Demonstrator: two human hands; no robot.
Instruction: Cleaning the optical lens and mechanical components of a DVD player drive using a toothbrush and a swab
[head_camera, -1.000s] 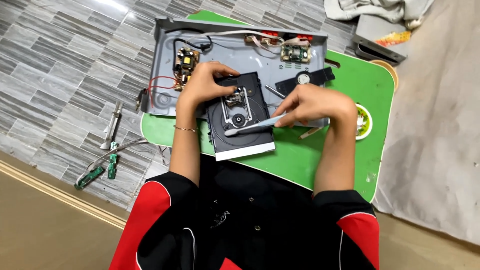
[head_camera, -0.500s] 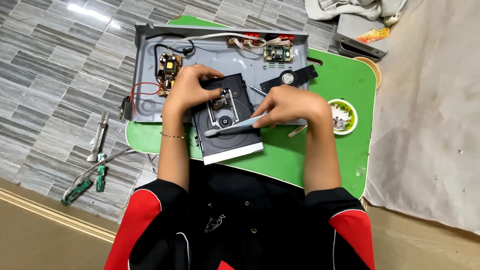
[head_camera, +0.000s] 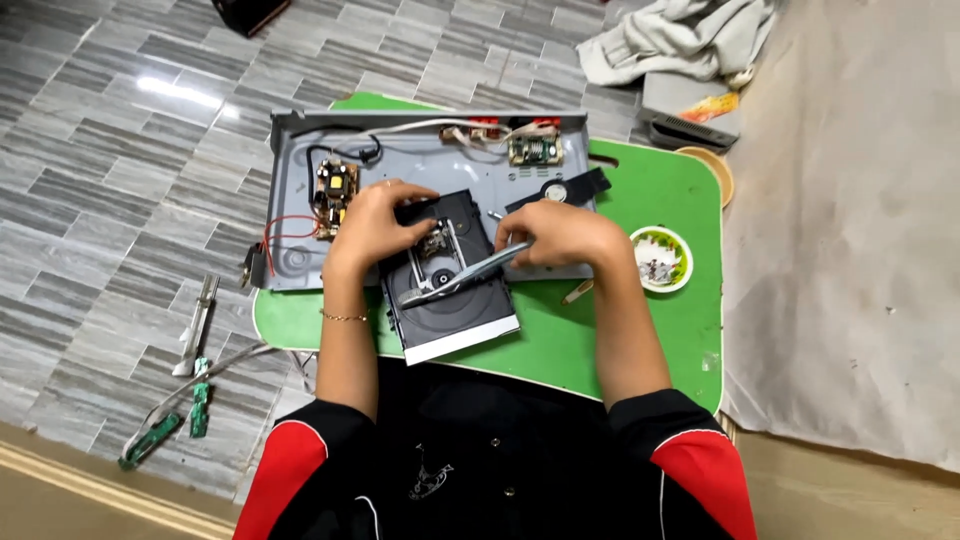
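Black disc drive unit (head_camera: 450, 290) lies on the green counter (head_camera: 650, 330), its far end overlapping the open grey metal chassis (head_camera: 300, 190), its near end with a white front strip pointing toward the person. It sits tilted, between the two hands.

Left hand (head_camera: 375, 225) rests on the drive's far left corner, fingers curled over the black edge, gripping it. Right hand (head_camera: 560, 235) is at the drive's far right side, closed around a slim silver tool (head_camera: 465, 278) that slants down-left across the drive's top, its tip near the round hub.

Edges: the drive's near end stops short of the counter's front rim, with a band of green between. Green surface shows to the right of the drive, as far as a small round dish (head_camera: 660, 260) holding small parts. A short tan stick (head_camera: 578, 292) lies on the green just below the right wrist. A black bracket (head_camera: 560, 188) lies on the chassis beyond the right hand. Circuit boards sit at the chassis's left (head_camera: 335, 190) and far edge (head_camera: 533, 150).

Drive look: flat, rectangular, glossy black tray with a circular recess; exposed mechanism at the far half.

On the tiled floor (head_camera: 120, 150) to the left: hand tools (head_camera: 195, 325) and green board strips (head_camera: 150, 440).
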